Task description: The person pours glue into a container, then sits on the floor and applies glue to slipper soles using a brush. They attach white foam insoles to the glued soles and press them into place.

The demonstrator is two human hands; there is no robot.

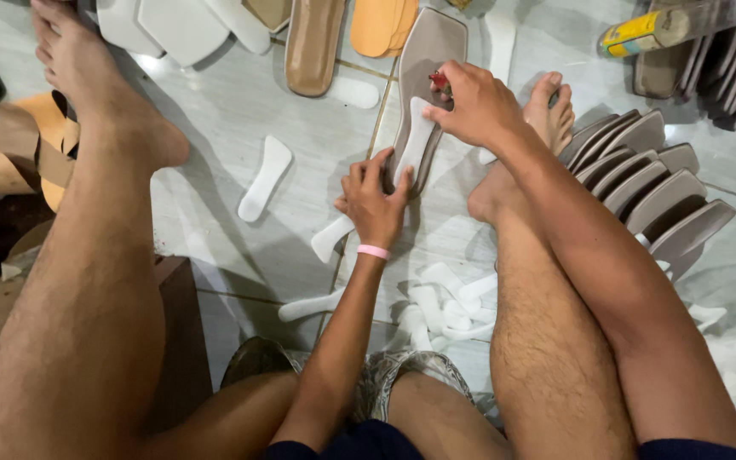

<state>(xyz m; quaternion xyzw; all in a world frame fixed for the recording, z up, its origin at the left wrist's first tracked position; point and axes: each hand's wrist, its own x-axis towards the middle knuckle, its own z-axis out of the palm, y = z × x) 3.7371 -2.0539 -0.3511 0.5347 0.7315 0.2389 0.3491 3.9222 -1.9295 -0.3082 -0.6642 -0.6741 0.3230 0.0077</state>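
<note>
my left hand [374, 203] fingers spread, pressing white insert [413, 145] onto grey sole [430, 51]; right hand [476, 104] pinches small red tool [439, 80] (mostly hidden).

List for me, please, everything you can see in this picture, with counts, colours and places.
Taupe sole: one, on the floor at top centre, under both hands.
White insert: one, lying on that sole.
Loose white inserts: several, scattered on the tile floor.
Stacked soles: a row, grey-taupe, right.
Tan soles: a few, top edge.
Bottle: one, yellow label, top right.
Red item: small, in the right hand; kind unclear.
Left hand: pink wristband, pressing the insert.
Right hand: on the sole.
</note>
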